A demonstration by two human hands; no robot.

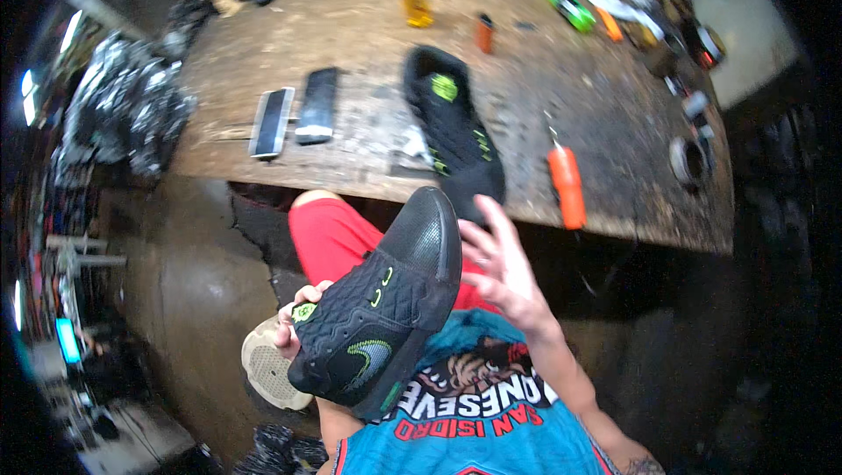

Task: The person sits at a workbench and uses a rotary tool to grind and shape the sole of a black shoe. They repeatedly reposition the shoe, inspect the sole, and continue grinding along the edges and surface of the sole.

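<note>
A black sneaker (377, 300) with a quilted upper and yellow-green details is held over my lap, its toe pointing up and away. My left hand (295, 317) grips it at the collar, fingers wrapped over the opening's edge. Beside the toe, on the right, my right hand (502, 269) is spread with its fingers apart and holds nothing. A second black sneaker (452, 120) lies on the wooden table (351, 28) ahead, its opening facing up and its toe at the near edge. Right of it lies an orange-handled awl (567, 185).
Two phones, one white (272, 122) and one dark (317, 105), lie on the table's left. Farther back stand a bottle of yellow liquid (416, 1) and an orange lighter (484, 33). A tape roll (688, 162) sits at right. A pale sole (274, 365) is at lower left.
</note>
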